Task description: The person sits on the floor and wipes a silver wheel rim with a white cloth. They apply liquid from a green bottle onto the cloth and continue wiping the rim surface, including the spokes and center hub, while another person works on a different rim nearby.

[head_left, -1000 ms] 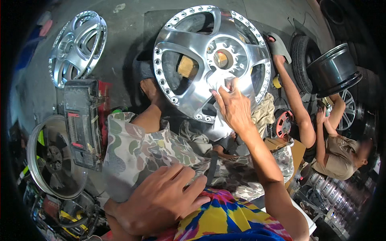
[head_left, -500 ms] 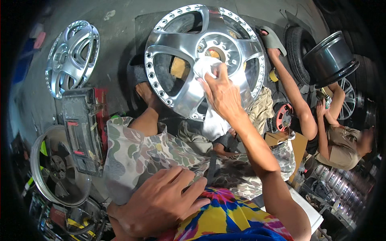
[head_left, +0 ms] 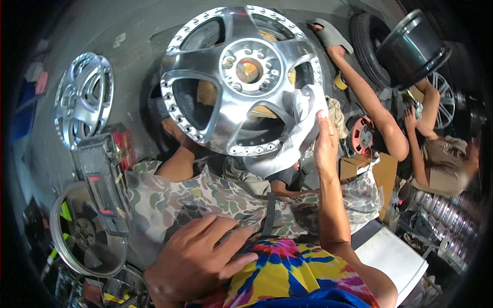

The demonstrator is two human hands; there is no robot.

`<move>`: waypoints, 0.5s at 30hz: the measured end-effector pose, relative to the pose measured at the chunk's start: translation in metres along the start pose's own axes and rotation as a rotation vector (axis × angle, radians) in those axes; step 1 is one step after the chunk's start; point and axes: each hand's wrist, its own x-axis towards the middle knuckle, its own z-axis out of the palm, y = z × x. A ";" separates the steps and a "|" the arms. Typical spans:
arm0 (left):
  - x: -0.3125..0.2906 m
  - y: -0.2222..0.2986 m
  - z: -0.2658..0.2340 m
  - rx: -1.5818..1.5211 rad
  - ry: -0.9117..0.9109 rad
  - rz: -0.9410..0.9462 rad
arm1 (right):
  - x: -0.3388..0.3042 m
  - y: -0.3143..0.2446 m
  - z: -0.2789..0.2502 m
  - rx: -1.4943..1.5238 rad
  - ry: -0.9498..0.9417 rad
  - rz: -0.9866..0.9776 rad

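Observation:
A shiny silver five-spoke wheel face (head_left: 226, 120), its outer edge ringed with bolt holes, stands in front of my legs. My right hand (head_left: 326, 141) is closed on a white cloth (head_left: 307, 120) at the wheel's lower right edge. Part of that cloth hangs along the bottom of the rim, and my fingertips are partly hidden by it. My left hand (head_left: 200, 254) stays close to my body, above the camouflage trousers, with its fingers loosely apart and nothing in it.
Two more silver wheel faces (head_left: 84, 97) lie at the far left, beside a black and red toolbox (head_left: 102, 179). A bare rim (head_left: 59, 241) stands below. On the right are a tire (head_left: 364, 54), a dark wheel barrel (head_left: 411, 49) and a seated person (head_left: 441, 169).
My right hand has moved with the cloth from the wheel's hub to its right edge, uncovering the centre. My left hand has barely moved. The view has shifted slightly.

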 end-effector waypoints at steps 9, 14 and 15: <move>0.012 0.019 -0.005 -0.006 -0.029 -0.102 | 0.003 -0.002 -0.027 0.640 0.111 0.218; 0.020 0.014 -0.007 -0.028 -0.080 -0.091 | -0.002 -0.006 -0.028 0.646 0.109 0.199; 0.017 0.017 -0.007 -0.037 -0.065 -0.101 | 0.000 -0.006 -0.028 0.519 0.056 0.145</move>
